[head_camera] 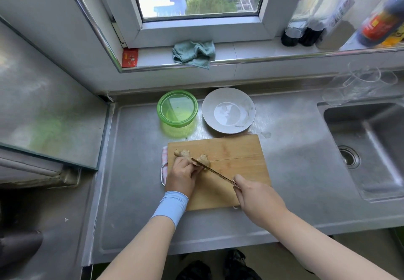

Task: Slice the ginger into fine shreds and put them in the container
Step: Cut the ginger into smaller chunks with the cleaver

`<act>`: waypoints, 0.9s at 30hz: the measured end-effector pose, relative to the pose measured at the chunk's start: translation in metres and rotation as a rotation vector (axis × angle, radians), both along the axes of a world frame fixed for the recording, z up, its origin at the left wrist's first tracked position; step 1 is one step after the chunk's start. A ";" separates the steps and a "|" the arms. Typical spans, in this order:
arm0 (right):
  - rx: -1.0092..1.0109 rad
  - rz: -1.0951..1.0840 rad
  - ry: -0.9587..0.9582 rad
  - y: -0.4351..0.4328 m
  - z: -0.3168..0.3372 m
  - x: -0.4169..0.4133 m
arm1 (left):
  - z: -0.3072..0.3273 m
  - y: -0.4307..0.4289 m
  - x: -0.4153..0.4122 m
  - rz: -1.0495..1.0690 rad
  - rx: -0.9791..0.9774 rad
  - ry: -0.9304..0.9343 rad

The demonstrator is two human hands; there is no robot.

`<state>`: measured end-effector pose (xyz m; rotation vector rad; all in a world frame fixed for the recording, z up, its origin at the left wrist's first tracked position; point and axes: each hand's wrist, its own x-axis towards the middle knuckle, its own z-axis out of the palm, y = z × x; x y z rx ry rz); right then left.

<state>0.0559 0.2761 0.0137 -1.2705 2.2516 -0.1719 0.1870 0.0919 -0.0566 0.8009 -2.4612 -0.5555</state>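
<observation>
The green container is sitting near the counter's back edge, just left of a grey plate. On the cutting board, the left hand is pinning the ginger near the board's left edge, fingers closed on it. The right hand is clasping a knife, its blade crossing the ginger.

Knife handle hidden inside the right hand
</observation>
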 end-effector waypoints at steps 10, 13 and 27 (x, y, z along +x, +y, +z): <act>0.115 -0.048 -0.035 -0.017 0.013 0.003 | 0.000 0.001 0.001 0.022 0.046 0.006; 0.124 -0.043 -0.042 -0.021 0.015 0.003 | -0.001 0.001 0.001 0.037 0.043 0.004; 0.111 -0.100 -0.089 -0.019 0.007 0.018 | -0.013 -0.003 0.003 0.052 0.063 0.002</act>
